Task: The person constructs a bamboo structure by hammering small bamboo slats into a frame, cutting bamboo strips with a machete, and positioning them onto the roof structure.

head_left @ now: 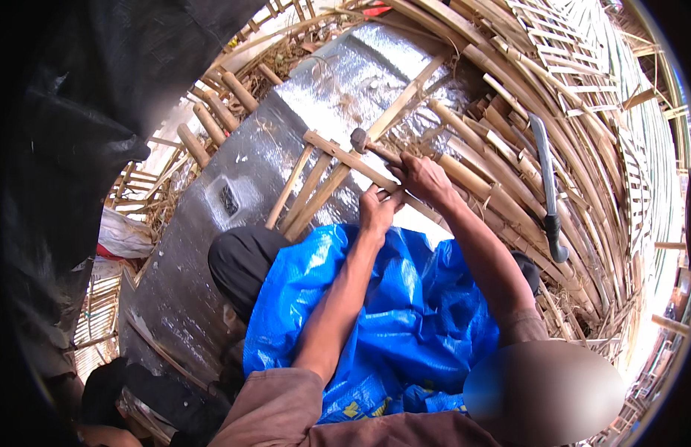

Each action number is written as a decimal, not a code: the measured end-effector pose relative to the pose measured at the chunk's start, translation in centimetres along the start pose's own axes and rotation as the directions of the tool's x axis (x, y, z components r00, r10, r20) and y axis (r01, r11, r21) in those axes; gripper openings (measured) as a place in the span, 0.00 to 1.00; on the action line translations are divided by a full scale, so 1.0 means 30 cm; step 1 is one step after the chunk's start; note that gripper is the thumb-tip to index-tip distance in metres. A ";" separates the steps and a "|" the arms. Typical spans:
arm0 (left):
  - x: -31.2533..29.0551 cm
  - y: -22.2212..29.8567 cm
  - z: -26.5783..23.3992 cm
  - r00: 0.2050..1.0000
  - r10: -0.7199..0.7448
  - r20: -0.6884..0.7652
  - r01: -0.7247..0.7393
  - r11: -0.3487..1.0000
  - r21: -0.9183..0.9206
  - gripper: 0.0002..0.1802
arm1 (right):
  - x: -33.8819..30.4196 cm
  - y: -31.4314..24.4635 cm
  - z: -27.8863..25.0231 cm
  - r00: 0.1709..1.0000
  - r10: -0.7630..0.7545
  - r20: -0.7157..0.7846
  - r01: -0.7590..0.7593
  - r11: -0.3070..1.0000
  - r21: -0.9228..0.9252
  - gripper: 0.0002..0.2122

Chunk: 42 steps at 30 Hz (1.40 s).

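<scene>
My right hand is wrapped round the handle of a small hammer. The hammer's dark head rests over or just above a flat bamboo crosspiece. Several narrow bamboo slats run from that crosspiece down toward my lap, forming a small frame. Lower and to the left of the hammer hand, my left hand has its fingers closed at the crosspiece's near edge. Whether a small item also sits between those fingers is too fine to tell. A blue tarp covers my lap under both forearms.
A silvery foil sheet lies under the frame. To the right, long split bamboo poles are stacked, with a curved knife with a black handle on them. Short bamboo pieces lie at upper left. Dark sheeting hangs at far left.
</scene>
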<state>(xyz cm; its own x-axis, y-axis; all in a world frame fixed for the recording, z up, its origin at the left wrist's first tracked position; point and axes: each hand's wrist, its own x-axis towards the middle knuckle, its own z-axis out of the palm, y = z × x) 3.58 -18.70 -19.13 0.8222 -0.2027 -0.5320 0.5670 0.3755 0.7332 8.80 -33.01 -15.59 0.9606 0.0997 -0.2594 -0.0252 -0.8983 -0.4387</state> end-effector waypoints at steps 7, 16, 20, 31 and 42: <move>0.013 0.033 -0.031 0.998 0.052 0.030 -0.051 0.999 -0.014 0.16 | -0.007 -0.128 -0.199 0.979 0.103 -0.179 -0.030 0.928 0.372 0.22; -0.052 0.128 0.065 0.964 0.241 0.114 -0.243 0.970 -0.001 0.13 | -0.316 -0.003 -0.318 0.886 0.230 -0.402 -0.049 0.909 0.413 0.18; -0.030 0.175 0.111 0.957 0.256 0.134 -0.242 0.964 -0.111 0.13 | -0.422 0.136 -0.382 0.833 0.191 -0.519 0.003 0.937 0.349 0.16; -0.076 0.492 0.176 0.834 0.491 0.251 -0.423 0.862 -0.278 0.09 | -0.718 0.209 -0.384 0.721 0.426 -0.547 0.108 0.710 0.695 0.12; -0.218 0.698 0.395 0.553 0.697 0.457 -0.576 0.716 -0.394 0.06 | -0.867 0.071 -0.413 0.710 0.504 -0.492 0.328 0.382 0.864 0.10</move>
<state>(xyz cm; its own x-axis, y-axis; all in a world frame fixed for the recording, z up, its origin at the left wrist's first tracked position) 10.69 -20.23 4.72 0.8733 -0.2635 0.4098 -0.0880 0.7419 0.6647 -12.82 -42.82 0.88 0.8053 -0.5926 0.0180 0.0661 0.0596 -0.9960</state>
